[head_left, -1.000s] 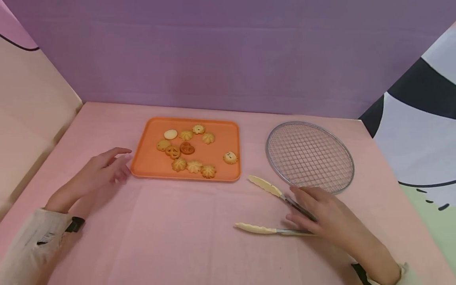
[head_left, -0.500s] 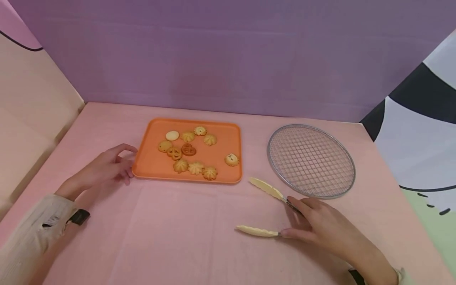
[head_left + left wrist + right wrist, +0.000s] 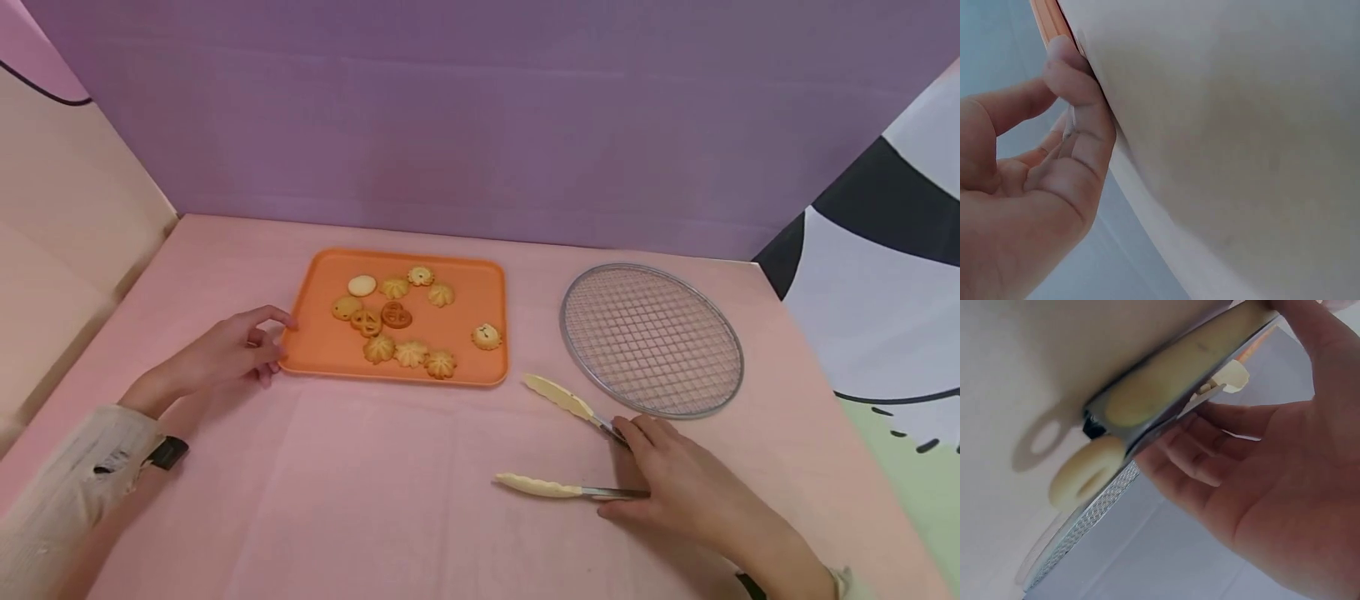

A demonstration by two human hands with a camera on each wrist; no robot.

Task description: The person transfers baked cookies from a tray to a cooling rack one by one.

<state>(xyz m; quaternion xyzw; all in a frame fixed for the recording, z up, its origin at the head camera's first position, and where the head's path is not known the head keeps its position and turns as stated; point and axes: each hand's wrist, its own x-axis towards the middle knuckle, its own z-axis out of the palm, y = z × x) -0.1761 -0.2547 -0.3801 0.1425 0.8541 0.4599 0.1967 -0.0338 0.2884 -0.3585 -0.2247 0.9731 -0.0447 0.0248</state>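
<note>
On the pink table lies an orange tray (image 3: 465, 300) with several cookies: a dark pretzel (image 3: 396, 315), a lighter pretzel (image 3: 367, 322), flower-shaped ones (image 3: 411, 353) and a face-like one (image 3: 487, 336) at its right. My left hand (image 3: 217, 354) holds the tray's left rim between bent fingers and thumb; in the left wrist view a strip of orange tray (image 3: 1054, 25) shows at the fingertips. Spread tongs (image 3: 558, 396) with cream tips point left, low over the table. My right hand (image 3: 686, 479) holds them, fingers on the far arm and thumb on the near one.
A round wire mesh rack (image 3: 652, 342) lies at the right, just beyond the tongs. The purple backdrop (image 3: 480, 125) rises behind the table. A cream wall (image 3: 67, 225) stands at the left, a patterned panel (image 3: 892, 317) at the right.
My right hand has settled around the tongs, which barely shifted. The left hand has come closer to the tray, its fingers now at the rim. Tray, cookies and rack stay in place.
</note>
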